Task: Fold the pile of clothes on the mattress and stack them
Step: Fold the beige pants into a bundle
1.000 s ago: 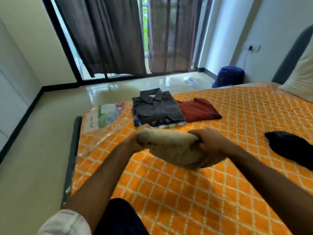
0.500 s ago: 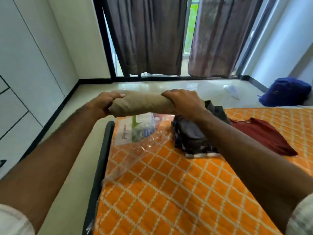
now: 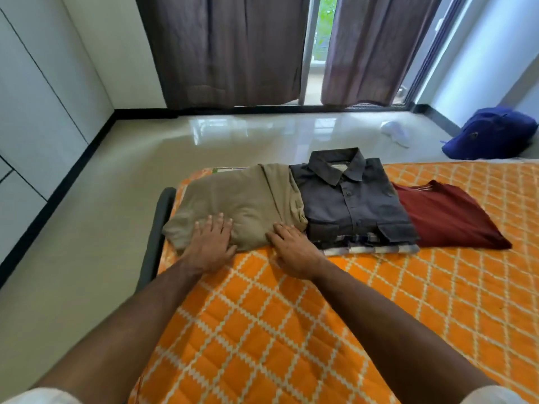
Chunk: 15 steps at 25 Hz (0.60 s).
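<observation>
While both hands lie flat w/ fingers straight, neither grip is clenched: the left hand (image 3: pixel 212 243) presses palm-down on the near edge of the folded khaki garment (image 3: pixel 236 205), and the right hand (image 3: pixel 293 249) rests just beside it at 3 o'clock, fingertips touching the khaki piece's near right corner, palm on the mattress (image 3: pixel 291 330). Both grips released, nothing pinched or curled around. The khaki garment sits at the mattress's far left corner, approx 12 o'clock from the hands, its right edge touching the stack next to it. That stack, at 1 o'clock from the right hand, has a folded dark grey collared shirt (image 3: pixel 350 196) on top, collar toward the window, w/ a plaid item (image 3: pixel 370 248) showing underneath at the near edge. At 2 o'clock, touching the stack's right side, lies a folded maroon T-shirt (image 3: pixel 446 217). Mattress cover is orange w/ a white diamond pattern; a dark bed-frame edge (image 3: pixel 154 237) runs along its left side. Further out, at 12 o'clock, glossy floor (image 3: pixel 233 132), then dark curtains (image 3: pixel 230 48) over a window. A blue bag (image 3: pixel 493 134) sits on the floor at 2 o'clock, a small white item (image 3: pixel 395 132) near it.
</observation>
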Each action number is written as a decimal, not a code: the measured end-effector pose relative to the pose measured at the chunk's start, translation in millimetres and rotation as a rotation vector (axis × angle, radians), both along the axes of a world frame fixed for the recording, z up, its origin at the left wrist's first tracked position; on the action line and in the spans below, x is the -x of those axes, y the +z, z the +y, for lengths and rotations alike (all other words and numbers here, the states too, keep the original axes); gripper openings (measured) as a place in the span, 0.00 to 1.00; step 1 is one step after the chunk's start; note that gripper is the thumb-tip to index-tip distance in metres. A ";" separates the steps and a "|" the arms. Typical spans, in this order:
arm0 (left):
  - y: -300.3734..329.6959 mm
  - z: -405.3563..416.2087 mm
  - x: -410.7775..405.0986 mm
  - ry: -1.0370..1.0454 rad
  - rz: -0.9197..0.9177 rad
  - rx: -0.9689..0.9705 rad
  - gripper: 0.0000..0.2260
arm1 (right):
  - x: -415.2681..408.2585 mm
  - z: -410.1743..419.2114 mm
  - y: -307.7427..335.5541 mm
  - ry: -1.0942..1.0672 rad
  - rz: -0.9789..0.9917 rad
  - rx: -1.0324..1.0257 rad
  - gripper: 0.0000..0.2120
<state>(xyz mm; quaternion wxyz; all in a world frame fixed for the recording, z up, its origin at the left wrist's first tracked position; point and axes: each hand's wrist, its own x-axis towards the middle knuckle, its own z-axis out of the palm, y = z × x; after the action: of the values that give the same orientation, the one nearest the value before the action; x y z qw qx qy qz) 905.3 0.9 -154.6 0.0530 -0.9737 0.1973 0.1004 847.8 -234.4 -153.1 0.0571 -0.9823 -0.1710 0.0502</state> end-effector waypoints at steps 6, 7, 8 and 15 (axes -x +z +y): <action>28.4 -94.3 67.5 -0.422 -0.218 0.136 0.26 | 137.2 -117.3 29.1 -0.030 -0.025 -0.100 0.27; 29.7 -123.4 86.7 -0.502 -0.257 0.169 0.24 | 172.7 -153.5 31.3 -0.125 -0.016 -0.067 0.27; 30.8 -157.2 109.0 -0.582 -0.280 0.209 0.22 | 211.9 -194.2 32.1 -0.255 -0.006 -0.048 0.28; 11.3 -403.7 285.3 -0.926 0.029 0.197 0.22 | 481.2 -434.2 35.3 -1.092 -0.014 0.137 0.29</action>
<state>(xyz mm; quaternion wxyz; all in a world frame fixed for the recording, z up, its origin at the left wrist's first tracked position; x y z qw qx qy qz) 620.0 -402.8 -143.3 -0.0034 -0.7821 0.6202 0.0608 366.6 -668.7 -117.8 0.0095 -0.9301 0.3667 0.0179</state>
